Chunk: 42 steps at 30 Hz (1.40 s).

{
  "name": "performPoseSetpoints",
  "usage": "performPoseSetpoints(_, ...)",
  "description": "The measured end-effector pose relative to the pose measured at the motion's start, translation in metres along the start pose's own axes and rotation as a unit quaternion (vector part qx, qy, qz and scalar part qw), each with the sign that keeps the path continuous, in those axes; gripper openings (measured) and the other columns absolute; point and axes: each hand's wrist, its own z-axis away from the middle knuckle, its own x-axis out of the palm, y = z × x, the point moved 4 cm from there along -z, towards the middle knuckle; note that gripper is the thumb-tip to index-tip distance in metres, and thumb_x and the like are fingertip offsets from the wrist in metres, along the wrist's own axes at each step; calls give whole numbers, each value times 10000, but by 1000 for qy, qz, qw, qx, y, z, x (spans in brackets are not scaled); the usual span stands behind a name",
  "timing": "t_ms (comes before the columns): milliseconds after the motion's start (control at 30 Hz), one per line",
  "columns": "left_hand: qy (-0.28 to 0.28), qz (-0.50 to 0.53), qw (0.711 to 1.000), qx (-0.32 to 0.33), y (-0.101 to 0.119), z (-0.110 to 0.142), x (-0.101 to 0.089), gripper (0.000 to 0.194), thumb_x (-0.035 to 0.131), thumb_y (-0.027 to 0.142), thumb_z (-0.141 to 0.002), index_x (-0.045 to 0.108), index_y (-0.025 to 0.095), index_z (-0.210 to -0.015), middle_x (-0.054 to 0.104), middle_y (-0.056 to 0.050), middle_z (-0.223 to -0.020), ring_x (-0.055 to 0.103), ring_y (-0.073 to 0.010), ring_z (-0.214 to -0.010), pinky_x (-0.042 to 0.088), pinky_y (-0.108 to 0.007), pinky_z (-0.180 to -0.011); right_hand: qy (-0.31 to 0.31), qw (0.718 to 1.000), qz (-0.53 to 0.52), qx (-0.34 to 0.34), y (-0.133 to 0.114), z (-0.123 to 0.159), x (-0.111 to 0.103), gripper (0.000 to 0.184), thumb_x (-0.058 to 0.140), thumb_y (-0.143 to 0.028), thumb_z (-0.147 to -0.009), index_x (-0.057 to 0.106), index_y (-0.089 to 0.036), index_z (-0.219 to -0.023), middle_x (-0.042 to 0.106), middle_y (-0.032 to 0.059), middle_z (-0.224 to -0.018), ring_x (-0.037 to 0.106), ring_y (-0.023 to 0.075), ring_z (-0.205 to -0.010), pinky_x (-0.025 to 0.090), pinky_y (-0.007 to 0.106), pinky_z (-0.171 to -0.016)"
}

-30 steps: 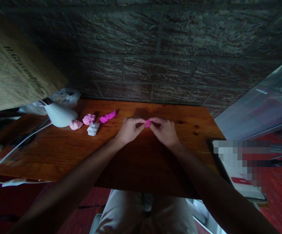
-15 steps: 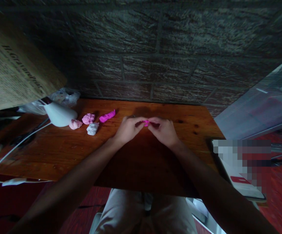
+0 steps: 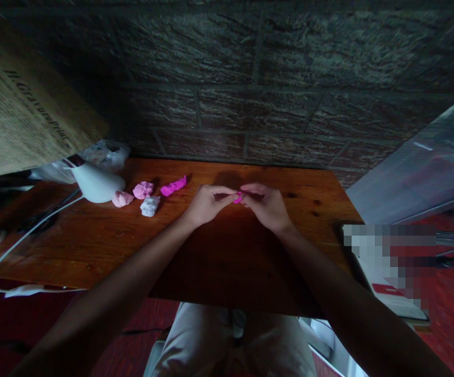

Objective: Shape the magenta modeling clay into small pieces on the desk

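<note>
My left hand [image 3: 207,203] and my right hand [image 3: 266,205] meet over the far middle of the wooden table [image 3: 93,246]. Both pinch one small bright pink clay piece [image 3: 237,197] between their fingertips. To the left on the table lie a magenta clay roll [image 3: 173,186], a pink clay lump [image 3: 143,189], a pale pink lump [image 3: 122,199] and a white lump [image 3: 150,206].
A white lamp base [image 3: 95,183] with a white cable [image 3: 18,243] stands at the left, clear plastic wrap [image 3: 104,154] behind it. A printed paper sheet [image 3: 22,120] hangs at upper left. A brick wall [image 3: 250,78] backs the table. A blurred box [image 3: 391,262] lies at the right edge.
Both hands stay together on the small pink piece and have worked it between the fingertips, with a slight shift of the fingers. The lumps at left have not moved.
</note>
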Motion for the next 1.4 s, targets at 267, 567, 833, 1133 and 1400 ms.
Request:
performPoseSetpoints(267, 11, 54, 998, -42, -4, -2, 1, 202, 779, 324, -840, 814, 152, -940, 832, -81, -968, 781, -198, -877, 622, -332, -882, -23, 1000, -17, -6, -5, 1, 2, 188, 763, -251, -811, 781, -201, -991, 824, 68, -1042, 793, 222, -949, 646, 377, -884)
performPoseSetpoints(567, 27, -81, 996, 7, 7, 1, -1, 162, 679, 251, -913, 804, 171, -979, 834, -61, -983, 786, -189, -867, 598, -283, -828, -9, 999, 16, -29, -7, 3, 0, 152, 762, -239, -809, 796, -208, -954, 831, 61, -1003, 796, 224, -921, 639, 391, -897)
performPoseSetpoints(833, -31, -171, 984, 26, 14, 2, 0, 203, 598, 191, -952, 801, 191, -957, 834, -37, -988, 783, -189, -868, 576, -278, -831, -10, 999, 31, -40, -7, 3, 2, 155, 771, -243, -793, 804, -228, -944, 834, 45, -1002, 796, 219, -925, 636, 377, -902)
performPoseSetpoints(1133, 15, -205, 979, 2, 14, 3, -2, 186, 620, 208, -944, 802, 199, -978, 836, -37, -943, 790, -196, -838, 587, -292, -826, -76, 994, -52, 55, 0, 5, 8, 190, 774, -217, -788, 808, -215, -975, 831, 36, -939, 798, 204, -869, 664, 347, -821)
performPoseSetpoints(1400, -2, -197, 980, -16, 8, 4, 2, 318, 566, 273, -991, 776, 145, -1192, 812, -117, -1092, 801, -258, -893, 617, -360, -843, -64, 983, -128, 118, 3, 2, 8, 166, 825, -263, -790, 807, -189, -938, 831, 55, -892, 804, 190, -815, 684, 332, -775)
